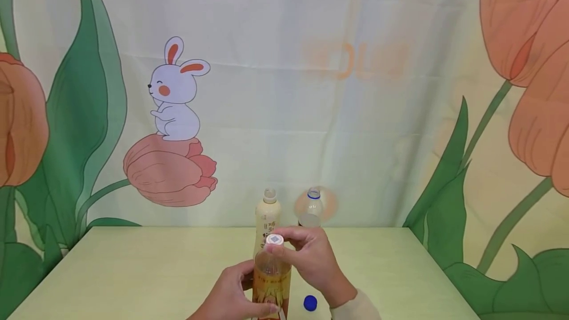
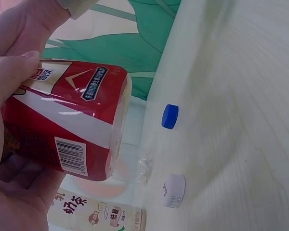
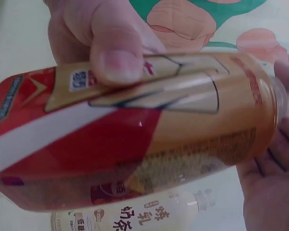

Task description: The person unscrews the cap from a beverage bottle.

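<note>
A plastic drink bottle with a red and yellow label (image 1: 271,285) is in my left hand (image 1: 228,293), which wraps round its body. In the left wrist view, the bottle's base appears raised off the table. At the bottle's top, my right hand (image 1: 313,258) pinches the white cap (image 1: 274,239) between thumb and fingers. The right wrist view shows the left thumb (image 3: 118,65) lying across the label, while the cap is hidden there by the right hand (image 3: 272,178). How tightly the cap sits on the neck cannot be told.
Behind stand an uncapped cream milk-tea bottle (image 1: 268,216) and an uncapped clear bottle with a blue neck ring (image 1: 313,206). A blue cap (image 1: 310,302) and a loose white cap (image 2: 174,191) lie on the pale green table (image 1: 133,270). A printed cloth (image 1: 275,88) hangs behind.
</note>
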`<state>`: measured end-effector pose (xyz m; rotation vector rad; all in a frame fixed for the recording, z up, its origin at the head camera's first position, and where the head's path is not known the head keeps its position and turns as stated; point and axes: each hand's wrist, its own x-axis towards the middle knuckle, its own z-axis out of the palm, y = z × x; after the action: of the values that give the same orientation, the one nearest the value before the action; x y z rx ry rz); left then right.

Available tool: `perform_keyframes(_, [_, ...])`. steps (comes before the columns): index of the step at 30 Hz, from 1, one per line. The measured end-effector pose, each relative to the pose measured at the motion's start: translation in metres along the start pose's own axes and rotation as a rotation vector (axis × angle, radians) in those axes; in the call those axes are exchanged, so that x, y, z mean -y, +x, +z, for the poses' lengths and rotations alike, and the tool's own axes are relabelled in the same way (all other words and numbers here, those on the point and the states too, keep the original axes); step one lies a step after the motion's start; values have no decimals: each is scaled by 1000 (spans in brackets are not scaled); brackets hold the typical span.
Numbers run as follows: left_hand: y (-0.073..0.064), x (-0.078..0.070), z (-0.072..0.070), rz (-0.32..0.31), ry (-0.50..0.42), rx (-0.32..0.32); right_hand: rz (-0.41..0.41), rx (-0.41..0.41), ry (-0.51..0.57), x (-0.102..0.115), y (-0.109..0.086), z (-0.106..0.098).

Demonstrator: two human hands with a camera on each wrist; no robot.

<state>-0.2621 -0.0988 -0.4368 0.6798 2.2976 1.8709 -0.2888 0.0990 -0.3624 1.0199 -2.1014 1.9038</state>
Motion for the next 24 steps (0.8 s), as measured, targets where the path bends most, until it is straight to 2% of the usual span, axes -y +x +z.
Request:
perform_keyframes(3, [0,0,1,-11,-5,-26,-10,12,-32,0,3,0])
perform_keyframes(9, [1,-4,4,-40,55,-168,31,-126,-130,5,4,10])
perform_keyframes(13, [0,-8,3,-3,118,-188,-51,-148,-188,9,1,14])
perform_keyframes(16, [0,-9,1,44,159,-164,-157,-116,-177,10,0,12])
perform_keyframes(19, [0,-10,-4,82,150,-100,-211,-32,-82,10,0,7])
perform_keyframes(21, [0,-11,-7,90,111,-27,-212,65,-12,8,2,2])
perform_keyframes(24, [0,-11,-10,65,43,60,-152,212,62,6,5,-8])
